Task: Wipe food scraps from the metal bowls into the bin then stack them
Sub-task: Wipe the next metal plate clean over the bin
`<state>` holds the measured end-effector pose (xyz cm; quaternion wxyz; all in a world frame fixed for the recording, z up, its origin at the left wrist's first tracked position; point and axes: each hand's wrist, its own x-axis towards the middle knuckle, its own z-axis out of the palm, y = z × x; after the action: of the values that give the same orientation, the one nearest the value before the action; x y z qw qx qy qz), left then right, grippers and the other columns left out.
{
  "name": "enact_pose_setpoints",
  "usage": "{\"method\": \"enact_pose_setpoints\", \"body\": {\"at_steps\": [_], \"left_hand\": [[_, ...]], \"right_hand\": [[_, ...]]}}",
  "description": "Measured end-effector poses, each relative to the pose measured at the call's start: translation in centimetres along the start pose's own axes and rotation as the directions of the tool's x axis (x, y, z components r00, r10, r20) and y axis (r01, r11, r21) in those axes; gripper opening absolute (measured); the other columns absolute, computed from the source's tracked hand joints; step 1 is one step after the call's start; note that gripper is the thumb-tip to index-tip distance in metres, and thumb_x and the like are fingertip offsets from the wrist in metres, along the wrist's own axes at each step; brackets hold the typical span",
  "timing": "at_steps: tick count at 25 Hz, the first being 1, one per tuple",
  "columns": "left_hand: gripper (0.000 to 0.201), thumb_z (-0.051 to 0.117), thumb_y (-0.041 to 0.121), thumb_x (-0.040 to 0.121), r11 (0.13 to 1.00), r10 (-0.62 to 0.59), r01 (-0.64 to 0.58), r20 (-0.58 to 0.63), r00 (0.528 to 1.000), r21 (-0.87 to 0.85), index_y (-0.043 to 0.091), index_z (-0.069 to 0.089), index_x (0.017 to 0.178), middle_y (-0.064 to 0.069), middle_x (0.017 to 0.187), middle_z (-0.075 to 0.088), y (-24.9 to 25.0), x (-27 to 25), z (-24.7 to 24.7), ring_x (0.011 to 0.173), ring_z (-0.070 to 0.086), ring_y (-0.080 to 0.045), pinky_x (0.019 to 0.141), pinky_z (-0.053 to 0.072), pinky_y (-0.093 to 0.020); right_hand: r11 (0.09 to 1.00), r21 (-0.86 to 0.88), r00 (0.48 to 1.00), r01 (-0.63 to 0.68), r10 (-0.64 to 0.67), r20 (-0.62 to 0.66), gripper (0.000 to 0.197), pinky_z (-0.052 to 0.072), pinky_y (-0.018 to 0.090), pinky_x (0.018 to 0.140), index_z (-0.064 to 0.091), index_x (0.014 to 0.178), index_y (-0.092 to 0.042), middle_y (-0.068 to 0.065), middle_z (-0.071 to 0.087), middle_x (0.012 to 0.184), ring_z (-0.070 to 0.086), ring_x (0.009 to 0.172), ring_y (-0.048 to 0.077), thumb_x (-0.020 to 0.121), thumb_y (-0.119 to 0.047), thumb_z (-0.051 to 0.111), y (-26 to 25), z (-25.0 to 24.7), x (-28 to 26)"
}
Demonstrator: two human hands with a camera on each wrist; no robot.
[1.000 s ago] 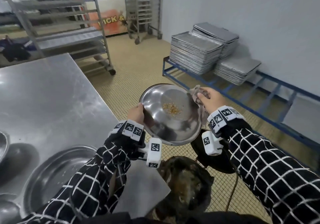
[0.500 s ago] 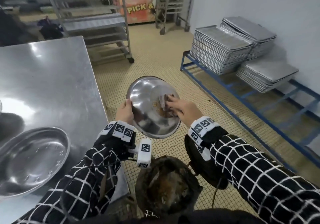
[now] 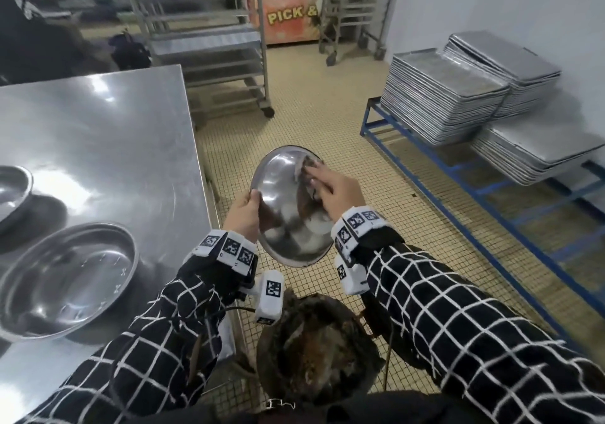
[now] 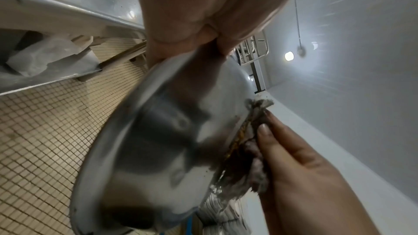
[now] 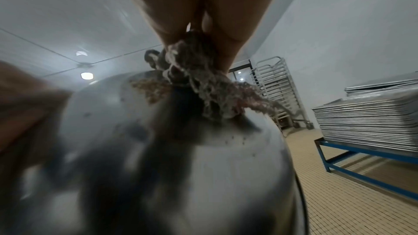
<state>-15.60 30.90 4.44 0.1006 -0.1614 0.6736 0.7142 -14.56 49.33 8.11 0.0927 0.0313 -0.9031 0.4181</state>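
Note:
A round metal bowl (image 3: 281, 214) is held tilted over the dark bin (image 3: 317, 351), its inside turned toward me. My left hand (image 3: 244, 214) grips its left rim. My right hand (image 3: 330, 191) presses a grey, dirty cloth (image 3: 306, 166) against the bowl's upper right inside. In the right wrist view the cloth (image 5: 199, 81) bunches between thumb and fingers, with brown scraps (image 5: 151, 88) beside it on the bowl (image 5: 214, 167). The left wrist view shows the cloth (image 4: 244, 149) flat against the bowl (image 4: 158, 149) under the right fingers (image 4: 282, 149).
A steel table (image 3: 98, 122) stands to my left with a large bowl (image 3: 65, 279) and another bowl (image 3: 13, 191) at its edge. Stacked metal trays (image 3: 451, 96) sit on a blue rack (image 3: 425, 158) to the right. Wheeled racks (image 3: 209, 47) stand behind on the tiled floor.
The right hand has brought the cloth from the bowl's right rim into the bowl and on to its far side. The bowl is tilted more steeply toward me.

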Motion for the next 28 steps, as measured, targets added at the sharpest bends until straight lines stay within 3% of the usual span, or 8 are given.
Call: {"method": "enact_pose_setpoints", "body": {"at_steps": [6,9,12,14,18,20,24,28], "left_hand": [[0.023,0.046,0.035,0.097,1.000,-0.003,0.000,-0.073,0.997,-0.030,0.022,0.063,0.086,-0.012,0.100,0.067,0.0,0.1,-0.9,0.105,0.063,-0.034,0.097,0.048,-0.051],[0.025,0.050,0.042,0.089,1.000,0.012,-0.012,-0.080,0.997,0.001,0.030,0.066,0.075,-0.017,0.105,0.067,-0.5,-0.4,-0.6,0.101,0.065,-0.035,0.093,0.050,-0.052],[0.025,0.050,0.047,0.084,0.997,0.048,-0.045,-0.047,0.998,0.064,0.031,0.066,0.074,-0.017,0.103,0.067,-0.3,-2.3,0.4,0.099,0.065,-0.034,0.093,0.050,-0.052],[0.026,0.047,0.039,0.095,0.990,0.108,-0.106,-0.017,0.994,0.098,0.022,0.064,0.084,-0.014,0.100,0.067,0.4,-3.8,1.5,0.097,0.064,-0.030,0.094,0.049,-0.046],[0.025,0.041,0.028,0.101,0.952,0.238,-0.232,-0.007,0.971,0.201,0.015,0.059,0.089,-0.006,0.088,0.063,1.4,-4.8,2.3,0.085,0.060,-0.021,0.082,0.047,-0.030],[0.026,0.041,0.028,0.101,0.951,0.248,-0.239,-0.020,0.969,0.197,0.019,0.058,0.083,-0.002,0.083,0.060,1.6,-4.6,1.7,0.082,0.057,-0.019,0.080,0.047,-0.029],[0.029,0.041,0.028,0.101,0.963,0.235,-0.224,-0.056,0.970,0.152,0.023,0.060,0.080,0.000,0.083,0.062,2.0,-4.5,1.0,0.086,0.059,-0.021,0.089,0.048,-0.036],[0.029,0.040,0.025,0.101,0.972,0.216,-0.204,-0.102,0.971,0.114,0.021,0.058,0.079,-0.001,0.081,0.059,2.4,-4.6,0.9,0.086,0.056,-0.022,0.095,0.047,-0.043]], "right_hand": [[0.972,-0.128,0.965,0.198,-0.171,0.199,0.036,0.049,0.030,0.097,0.059,0.124,-0.019,-0.001,0.054,0.134,0.060,0.114,0.017,0.089,-0.008,0.059,3.8,0.9,-7.0],[0.987,0.039,0.985,-0.153,0.155,-0.069,0.031,0.051,0.010,0.079,0.062,0.122,-0.019,0.002,0.066,0.118,0.065,0.096,0.011,0.092,-0.012,0.056,5.4,0.7,-8.9],[0.903,0.361,0.887,-0.233,0.350,-0.303,0.031,0.044,-0.001,0.071,0.060,0.125,-0.019,-0.005,0.066,0.116,0.061,0.101,0.007,0.095,-0.020,0.053,3.0,1.5,-9.8],[0.951,0.298,0.941,-0.082,0.172,-0.292,0.035,0.045,0.010,0.092,0.053,0.131,-0.022,-0.004,0.056,0.131,0.053,0.122,0.014,0.096,-0.024,0.049,0.6,2.9,-10.1],[0.945,-0.210,0.944,0.251,-0.287,-0.164,0.049,0.006,0.033,0.120,0.026,0.146,-0.024,0.000,0.016,0.157,0.005,0.146,0.016,0.099,-0.035,0.031,0.1,3.9,-7.3],[0.954,-0.255,0.968,0.157,-0.199,-0.151,0.052,0.015,0.043,0.118,0.017,0.148,-0.029,-0.006,0.008,0.158,0.003,0.146,0.013,0.099,-0.043,0.022,1.4,2.5,-4.8],[0.966,0.116,0.963,-0.232,0.245,-0.109,0.050,0.035,0.046,0.108,0.019,0.147,-0.041,-0.010,0.016,0.157,0.029,0.138,0.017,0.099,-0.046,0.027,4.3,0.5,-4.9],[1.000,0.001,0.996,-0.030,0.030,-0.087,0.055,0.016,0.040,0.113,0.001,0.150,-0.036,-0.016,-0.012,0.157,-0.002,0.144,0.013,0.100,-0.042,0.023,2.9,3.6,-10.4]]}}
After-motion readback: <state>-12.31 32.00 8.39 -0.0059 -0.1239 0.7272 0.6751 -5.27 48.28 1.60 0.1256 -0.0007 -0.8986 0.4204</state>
